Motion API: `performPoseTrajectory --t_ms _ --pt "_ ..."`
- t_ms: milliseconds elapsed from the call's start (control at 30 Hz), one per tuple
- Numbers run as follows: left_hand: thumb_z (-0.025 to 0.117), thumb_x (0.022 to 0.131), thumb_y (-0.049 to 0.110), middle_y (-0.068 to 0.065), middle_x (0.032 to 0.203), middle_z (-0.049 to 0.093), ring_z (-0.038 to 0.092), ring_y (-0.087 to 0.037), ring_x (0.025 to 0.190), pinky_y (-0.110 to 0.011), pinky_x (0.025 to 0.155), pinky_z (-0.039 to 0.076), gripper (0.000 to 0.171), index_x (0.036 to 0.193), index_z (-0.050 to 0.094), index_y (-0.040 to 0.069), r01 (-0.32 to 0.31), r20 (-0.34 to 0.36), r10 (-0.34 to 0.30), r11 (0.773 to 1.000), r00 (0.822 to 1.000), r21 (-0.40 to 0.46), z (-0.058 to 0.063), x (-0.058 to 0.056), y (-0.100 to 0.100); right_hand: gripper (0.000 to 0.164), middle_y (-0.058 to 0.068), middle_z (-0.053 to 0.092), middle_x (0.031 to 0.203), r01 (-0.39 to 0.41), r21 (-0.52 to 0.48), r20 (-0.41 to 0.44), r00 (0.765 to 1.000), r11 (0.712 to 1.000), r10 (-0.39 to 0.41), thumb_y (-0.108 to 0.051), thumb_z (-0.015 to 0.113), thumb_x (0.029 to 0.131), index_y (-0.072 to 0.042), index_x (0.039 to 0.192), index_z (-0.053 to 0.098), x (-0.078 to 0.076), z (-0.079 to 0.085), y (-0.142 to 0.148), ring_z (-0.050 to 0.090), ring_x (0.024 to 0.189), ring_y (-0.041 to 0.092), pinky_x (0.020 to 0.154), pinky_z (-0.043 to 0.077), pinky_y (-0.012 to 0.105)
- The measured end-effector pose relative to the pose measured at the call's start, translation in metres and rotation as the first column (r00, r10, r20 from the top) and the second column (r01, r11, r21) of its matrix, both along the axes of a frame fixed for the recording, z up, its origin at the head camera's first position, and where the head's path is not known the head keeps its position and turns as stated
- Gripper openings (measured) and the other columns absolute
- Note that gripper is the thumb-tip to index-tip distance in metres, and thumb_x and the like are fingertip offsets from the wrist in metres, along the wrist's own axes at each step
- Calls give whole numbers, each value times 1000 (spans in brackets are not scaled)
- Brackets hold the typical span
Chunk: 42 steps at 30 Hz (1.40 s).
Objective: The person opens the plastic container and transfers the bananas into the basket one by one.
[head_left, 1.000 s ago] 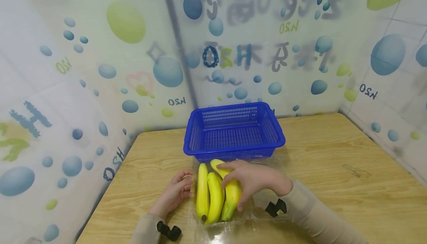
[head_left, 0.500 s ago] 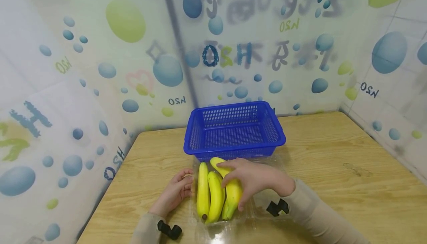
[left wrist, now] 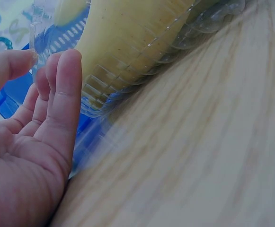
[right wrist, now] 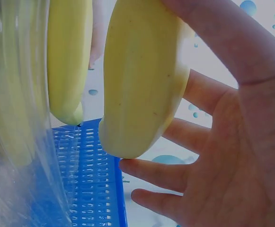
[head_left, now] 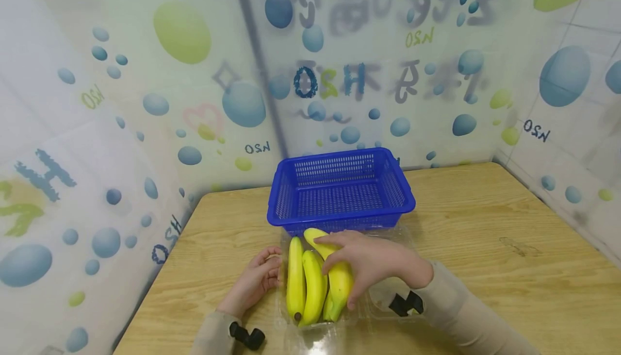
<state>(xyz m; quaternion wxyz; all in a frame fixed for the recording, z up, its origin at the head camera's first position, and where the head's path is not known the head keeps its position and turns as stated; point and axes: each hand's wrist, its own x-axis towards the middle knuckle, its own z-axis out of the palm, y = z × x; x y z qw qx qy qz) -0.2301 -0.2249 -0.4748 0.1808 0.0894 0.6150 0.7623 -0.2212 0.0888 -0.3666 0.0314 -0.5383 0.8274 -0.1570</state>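
Several yellow bananas lie in a clear plastic clamshell box (head_left: 283, 304) in the head view. My right hand (head_left: 371, 260) is around the rightmost banana (head_left: 341, 282), with the thumb on its near side and the fingers over its far side. In the right wrist view this banana (right wrist: 139, 80) sits between thumb and fingers. Beside it are a middle banana (head_left: 314, 290) and a left banana (head_left: 295, 279). My left hand (head_left: 257, 279) is at the box's left side. In the left wrist view its fingers are nearly straight, their tips at the box wall (left wrist: 123, 71).
Right behind the box stands a blue perforated basket (head_left: 339, 199) with nothing in it. The box's clear lid (head_left: 388, 301) lies folded out to the right, partly under my right forearm. The wooden table (head_left: 485, 236) meets patterned walls at the back and sides.
Almost nothing differs. The right wrist and sleeve have shifted very slightly to the right, while the right fingers stay on the same banana. The left hand stays beside the box.
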Motion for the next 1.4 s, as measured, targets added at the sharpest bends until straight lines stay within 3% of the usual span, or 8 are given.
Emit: performPoseTrajectory --t_ms 600,1400 --pt "51 100 11 2 82 54 59 -10 65 -25 63 54 18 117 45 12 -3 23 3 1000 1000 11 -2 1 0 68 11 36 151 -17 -48 4 1000 999 17 -46 90 55 -22 115 68 3 4 5 33 137 33 111 30 46" --pt "49 100 9 2 81 54 59 -10 64 -25 63 54 16 115 45 12 3 14 -4 1000 1000 24 1 0 0 64 10 33 153 4 -58 50 999 998 -2 -45 90 58 -21 113 69 1 10 9 30 139 32 110 31 49"
